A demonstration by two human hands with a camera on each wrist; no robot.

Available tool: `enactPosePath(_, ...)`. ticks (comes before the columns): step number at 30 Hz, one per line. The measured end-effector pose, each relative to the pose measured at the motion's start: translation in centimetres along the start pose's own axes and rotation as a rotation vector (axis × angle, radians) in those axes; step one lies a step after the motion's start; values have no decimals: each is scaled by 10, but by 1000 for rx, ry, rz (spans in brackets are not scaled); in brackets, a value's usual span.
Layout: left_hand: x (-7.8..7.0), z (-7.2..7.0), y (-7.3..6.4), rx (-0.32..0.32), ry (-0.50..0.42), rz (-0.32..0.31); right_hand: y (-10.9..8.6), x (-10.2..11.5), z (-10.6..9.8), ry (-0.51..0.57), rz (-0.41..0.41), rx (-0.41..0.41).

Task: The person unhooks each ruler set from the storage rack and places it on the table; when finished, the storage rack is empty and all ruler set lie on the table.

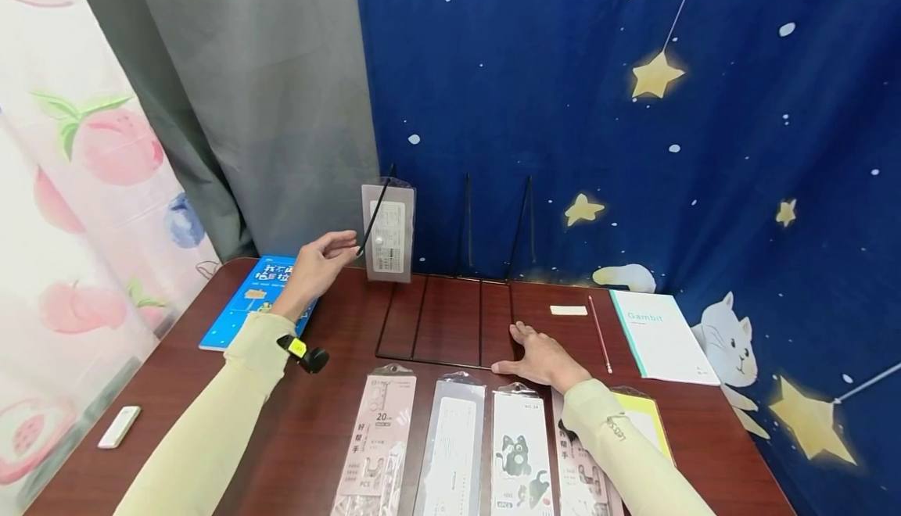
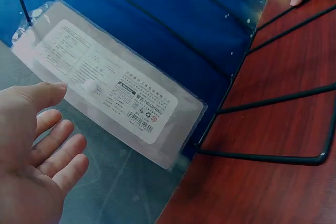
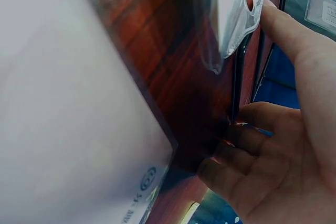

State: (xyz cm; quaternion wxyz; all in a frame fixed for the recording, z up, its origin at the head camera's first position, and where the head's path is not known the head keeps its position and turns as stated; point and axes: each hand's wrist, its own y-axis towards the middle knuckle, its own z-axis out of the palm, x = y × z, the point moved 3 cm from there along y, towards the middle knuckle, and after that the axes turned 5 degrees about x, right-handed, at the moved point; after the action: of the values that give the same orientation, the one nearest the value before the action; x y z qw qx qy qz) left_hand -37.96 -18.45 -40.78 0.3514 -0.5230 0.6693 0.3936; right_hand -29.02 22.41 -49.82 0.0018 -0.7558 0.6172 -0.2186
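Note:
A black wire display rack (image 1: pixel 481 320) stands on the table with its hooks rising at the back. On its left hook hangs a flat clear package (image 1: pixel 389 238), its white label showing. My left hand (image 1: pixel 320 270) is beside this hook, fingertips right at its front end; in the left wrist view the left hand (image 2: pixel 39 145) has loosely bent fingers and nothing in them. At the base's front right corner rests my right hand (image 1: pixel 538 356), thumb and fingers spread around the corner. The right wrist view shows the right hand (image 3: pixel 273 145) beside a package's hang hole.
Along the front lie a pink ruler package (image 1: pixel 376 438), a clear package (image 1: pixel 450 446), a cat-print package (image 1: pixel 519 453) and others under my right forearm. A blue book (image 1: pixel 242 305) is left; a pencil (image 1: pixel 601 336), eraser (image 1: pixel 568 310) and white notebook (image 1: pixel 665 340) lie right. A white block (image 1: pixel 120 427) sits front left.

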Motion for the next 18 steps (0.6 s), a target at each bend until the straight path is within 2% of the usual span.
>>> enactPosePath(6,-6,3,25,-1,-28,29,0,-1,0,7,1,-4)
enactPosePath(9,-11,4,34,21,-37,25,-1,-2,2,21,2,-3)
enactPosePath(14,-22,8,43,29,-21,-1,-2,-2,3,26,-2,0)
enactPosePath(18,-31,9,47,11,11,15,-1,-1,1,31,-7,-3)
